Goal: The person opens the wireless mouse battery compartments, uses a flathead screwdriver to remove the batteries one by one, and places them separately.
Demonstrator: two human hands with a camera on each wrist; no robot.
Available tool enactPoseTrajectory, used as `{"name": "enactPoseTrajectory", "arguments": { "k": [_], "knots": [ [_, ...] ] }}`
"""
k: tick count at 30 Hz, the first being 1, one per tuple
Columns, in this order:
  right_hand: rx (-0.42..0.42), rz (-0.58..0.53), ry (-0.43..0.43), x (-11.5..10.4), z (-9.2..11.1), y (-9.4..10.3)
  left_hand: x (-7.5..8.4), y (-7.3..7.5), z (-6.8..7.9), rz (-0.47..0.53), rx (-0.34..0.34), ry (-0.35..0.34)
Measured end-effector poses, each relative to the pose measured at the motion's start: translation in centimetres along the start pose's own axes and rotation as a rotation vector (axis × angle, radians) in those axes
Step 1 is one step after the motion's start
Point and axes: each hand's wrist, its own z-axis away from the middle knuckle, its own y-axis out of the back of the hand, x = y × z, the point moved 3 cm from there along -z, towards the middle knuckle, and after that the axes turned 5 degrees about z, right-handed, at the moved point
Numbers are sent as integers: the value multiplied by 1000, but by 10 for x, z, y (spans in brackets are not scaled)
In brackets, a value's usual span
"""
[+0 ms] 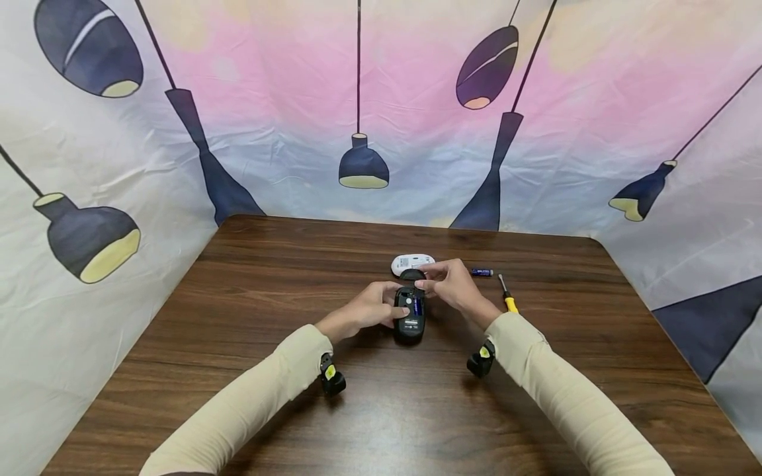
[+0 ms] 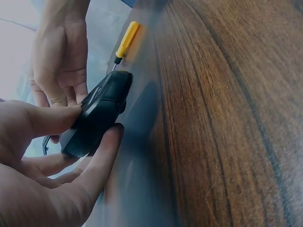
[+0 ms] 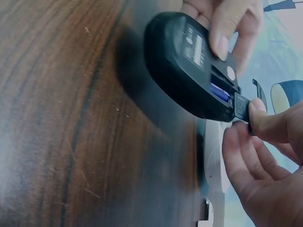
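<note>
A black computer mouse is turned underside up, with a blue battery in its open compartment. My left hand grips the mouse by its sides, the thumb lying on its underside. At the far end of the mouse, my right hand pinches a black battery cover between thumb and fingers. A flat tab of it with faint marks meets the compartment's edge. In the left wrist view the mouse is tilted, and its compartment is turned away.
Behind the hands lies a white mouse, underside up. A loose blue battery lies to its right, then a screwdriver with a yellow handle. The wooden table ends at a patterned fabric backdrop.
</note>
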Motion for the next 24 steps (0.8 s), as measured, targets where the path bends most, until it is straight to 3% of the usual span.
{"name": "enactPoseTrajectory", "arguments": {
  "k": [12, 16, 24],
  "knots": [
    [35, -14, -67, 3, -6, 13, 0, 5, 5, 15, -5, 21],
    [19, 31, -84, 9, -3, 13, -1, 8, 4, 21, 11, 25],
    [-40, 150, -26, 18, 7, 6, -1, 16, 6, 30, 32, 17]
  ]
}}
